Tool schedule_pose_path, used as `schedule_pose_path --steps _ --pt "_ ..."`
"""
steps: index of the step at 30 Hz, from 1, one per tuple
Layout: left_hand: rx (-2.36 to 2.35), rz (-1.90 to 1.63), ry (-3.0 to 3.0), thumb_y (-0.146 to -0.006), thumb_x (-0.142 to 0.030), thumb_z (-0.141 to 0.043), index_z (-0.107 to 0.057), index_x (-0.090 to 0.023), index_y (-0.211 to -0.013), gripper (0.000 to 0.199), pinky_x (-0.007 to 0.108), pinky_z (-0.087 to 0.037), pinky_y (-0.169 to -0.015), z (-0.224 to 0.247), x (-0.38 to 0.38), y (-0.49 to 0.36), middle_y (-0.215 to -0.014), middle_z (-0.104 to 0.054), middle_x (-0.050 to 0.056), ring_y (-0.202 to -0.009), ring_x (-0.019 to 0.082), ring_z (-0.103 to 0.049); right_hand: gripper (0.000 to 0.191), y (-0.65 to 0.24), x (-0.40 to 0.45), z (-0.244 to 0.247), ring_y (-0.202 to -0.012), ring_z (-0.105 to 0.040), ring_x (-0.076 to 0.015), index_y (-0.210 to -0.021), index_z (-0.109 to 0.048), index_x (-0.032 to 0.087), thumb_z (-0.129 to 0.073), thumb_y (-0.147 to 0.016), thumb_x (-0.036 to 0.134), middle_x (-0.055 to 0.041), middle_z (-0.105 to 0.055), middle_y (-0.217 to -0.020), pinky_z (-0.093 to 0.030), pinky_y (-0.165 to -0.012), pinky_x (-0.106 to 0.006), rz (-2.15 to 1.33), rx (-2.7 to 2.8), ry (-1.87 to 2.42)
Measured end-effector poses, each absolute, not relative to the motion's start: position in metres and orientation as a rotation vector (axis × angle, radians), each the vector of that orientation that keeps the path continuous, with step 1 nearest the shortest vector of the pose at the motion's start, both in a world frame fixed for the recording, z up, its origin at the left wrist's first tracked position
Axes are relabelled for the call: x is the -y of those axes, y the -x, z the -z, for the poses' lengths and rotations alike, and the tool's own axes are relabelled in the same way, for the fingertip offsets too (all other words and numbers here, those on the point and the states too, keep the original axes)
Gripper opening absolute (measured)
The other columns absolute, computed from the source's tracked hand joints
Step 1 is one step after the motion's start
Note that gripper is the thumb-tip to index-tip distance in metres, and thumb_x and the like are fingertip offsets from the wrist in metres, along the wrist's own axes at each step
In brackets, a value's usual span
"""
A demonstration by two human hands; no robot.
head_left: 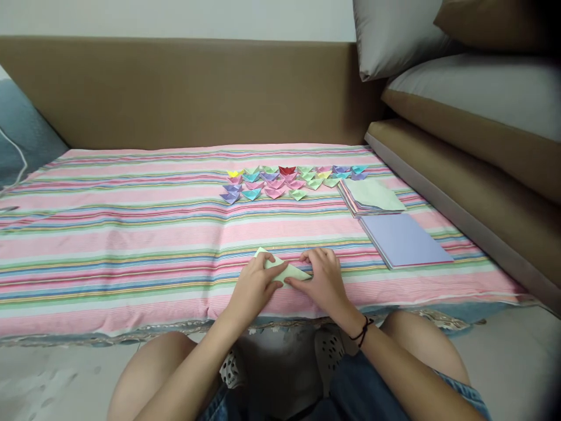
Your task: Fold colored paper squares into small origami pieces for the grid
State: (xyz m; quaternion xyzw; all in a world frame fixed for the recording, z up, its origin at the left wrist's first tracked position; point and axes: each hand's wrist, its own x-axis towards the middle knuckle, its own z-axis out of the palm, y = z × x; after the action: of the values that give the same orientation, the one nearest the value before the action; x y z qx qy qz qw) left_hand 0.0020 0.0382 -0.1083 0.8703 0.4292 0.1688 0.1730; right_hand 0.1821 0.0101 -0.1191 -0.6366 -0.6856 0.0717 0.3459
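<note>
A pale green folded sheet of paper (294, 272), roughly triangular, lies low over the striped cloth in front of me. My left hand (256, 282) grips its left part, with thumb and fingers pressed on the paper and covering some of it. At the pointed right end is my right hand (326, 282), its thumb on the near edge and its fingers curled round past the tip. Farther back stand several rows of small folded paper boats (275, 183) in many colours, one of them dark red (287, 170).
Right of the boats lies a stack of coloured paper (377, 196) with pale green on top. Nearer is a lavender paper stack (407, 240). The striped cloth (109, 245) covers the bed. Cushions (477, 99) pile up at the right, and a brown backboard (197, 93) rises behind.
</note>
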Motion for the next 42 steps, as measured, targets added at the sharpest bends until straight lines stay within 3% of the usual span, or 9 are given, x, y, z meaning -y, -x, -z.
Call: schedule_pose_path --steps 9,13,18,27,30,33,37,39,42 --pt "-1.204 -0.443 -2.507 -0.077 -0.014 -0.064 -0.056 -0.032 -0.121 0.049 0.039 -0.043 -0.086 0.106 -0.04 0.0 -0.111 -0.044 0.007 -0.102 0.025 -0.05 0.027 -0.219 -0.02 0.114 -0.084 -0.051 -0.0224 -0.078 -0.051 0.021 -0.072 -0.063 0.015 -0.0011 -0.058 -0.08 -0.04 -0.073 -0.033 -0.56 1.811 1.526" --pt "-1.195 -0.415 -2.519 -0.077 -0.015 -0.063 -0.055 -0.032 -0.122 0.049 0.039 -0.043 -0.085 0.103 -0.039 0.0 -0.112 -0.044 0.008 -0.101 0.025 -0.05 0.02 -0.228 -0.02 0.11 -0.089 -0.052 -0.0234 -0.08 -0.056 0.021 -0.07 -0.068 0.015 -0.0024 -0.061 -0.084 -0.041 -0.077 -0.036 -0.623 1.83 1.431" --pt "-1.179 -0.387 -2.514 -0.076 -0.014 -0.064 -0.053 -0.032 -0.125 0.053 0.04 -0.042 -0.086 0.103 -0.041 0.0 -0.113 -0.043 0.008 -0.101 0.026 -0.05 0.01 -0.216 -0.013 0.11 -0.096 -0.055 -0.0213 -0.088 -0.065 0.023 -0.058 -0.083 0.018 -0.0043 -0.064 -0.097 -0.04 -0.085 -0.038 -0.548 1.946 1.135" --pt "-0.962 -0.421 -2.251 -0.067 -0.005 -0.068 -0.049 -0.032 -0.128 0.069 0.038 -0.042 -0.09 0.106 -0.053 0.013 -0.114 -0.043 0.007 -0.106 0.023 -0.047 0.014 -0.193 -0.012 0.125 -0.095 -0.058 -0.0219 -0.097 -0.065 0.021 -0.06 -0.085 0.023 -0.0071 -0.066 -0.104 -0.042 -0.082 -0.04 -0.209 2.196 1.042" --pt "-0.897 -0.443 -2.023 -0.063 -0.015 -0.074 -0.046 -0.03 -0.13 0.074 0.033 -0.047 -0.078 0.095 -0.053 0.024 -0.116 -0.046 0.007 -0.094 0.019 -0.052 0.015 -0.196 -0.015 0.12 -0.088 -0.059 -0.0217 -0.096 -0.065 0.02 -0.053 -0.088 0.021 -0.007 -0.069 -0.096 -0.044 -0.077 -0.038 -0.074 2.308 0.959" --pt "-0.965 -0.67 -1.788 -0.068 -0.03 -0.072 -0.048 -0.027 -0.128 0.065 0.034 -0.046 -0.081 0.081 -0.051 0.034 -0.121 -0.051 0.008 -0.098 0.021 -0.054 0.022 -0.197 -0.015 0.113 -0.082 -0.061 -0.0217 -0.097 -0.065 0.018 -0.045 -0.09 0.013 -0.0076 -0.07 -0.089 -0.045 -0.072 -0.037 -0.034 2.288 0.902" --pt "-1.116 -1.127 -1.495 -0.077 -0.041 -0.062 -0.05 -0.025 -0.123 0.05 0.039 -0.042 -0.093 0.071 -0.043 0.04 -0.131 -0.047 0.01 -0.118 0.027 -0.046 0.012 -0.196 -0.014 0.109 -0.078 -0.064 -0.0198 -0.086 -0.064 0.02 -0.053 -0.085 0.019 -0.0062 -0.07 -0.085 -0.049 -0.071 -0.033 -0.397 1.689 1.035" --pt "-1.046 -1.162 -1.307 -0.076 -0.042 -0.063 -0.045 -0.021 -0.125 0.056 0.042 -0.042 -0.093 0.074 -0.037 0.035 -0.128 -0.05 0.013 -0.114 0.027 -0.051 0.006 -0.194 -0.014 0.109 -0.073 -0.064 -0.0188 -0.081 -0.062 0.02 -0.06 -0.08 0.026 -0.0049 -0.069 -0.08 -0.05 -0.065 -0.03 -0.71 1.364 1.068" --pt "-0.862 -0.991 -1.098 -0.072 -0.039 -0.069 -0.046 -0.017 -0.121 0.058 0.042 -0.045 -0.09 0.085 -0.028 0.017 -0.118 -0.058 0.016 -0.103 0.026 -0.06 0.017 -0.187 -0.014 0.11 -0.067 -0.063 -0.0172 -0.077 -0.057 0.02 -0.069 -0.072 0.032 -0.0018 -0.066 -0.073 -0.05 -0.062 -0.028 -1.088 1.101 0.99"
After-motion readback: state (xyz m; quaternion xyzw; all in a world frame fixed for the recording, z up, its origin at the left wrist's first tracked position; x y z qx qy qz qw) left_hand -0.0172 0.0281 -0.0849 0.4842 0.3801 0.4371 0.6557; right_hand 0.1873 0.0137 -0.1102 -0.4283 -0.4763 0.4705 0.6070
